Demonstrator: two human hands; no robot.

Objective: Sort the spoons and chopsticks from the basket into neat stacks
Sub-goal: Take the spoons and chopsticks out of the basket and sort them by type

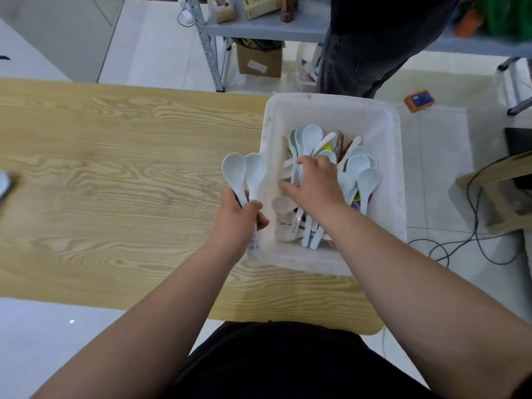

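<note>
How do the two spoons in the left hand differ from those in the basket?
The held spoons sit side by side in the left hand beside the basket; the basket spoons lie jumbled, pointing different ways. The held spoons are both pale blue; the basket spoons include pinkish ones. Both groups share one shape.

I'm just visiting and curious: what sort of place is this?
Likely a workroom or storeroom, not a kitchen: grey metal shelving rack holding packets, brown cardboard box on the white tiled floor, loose black cables beside the pale wooden table.
</note>
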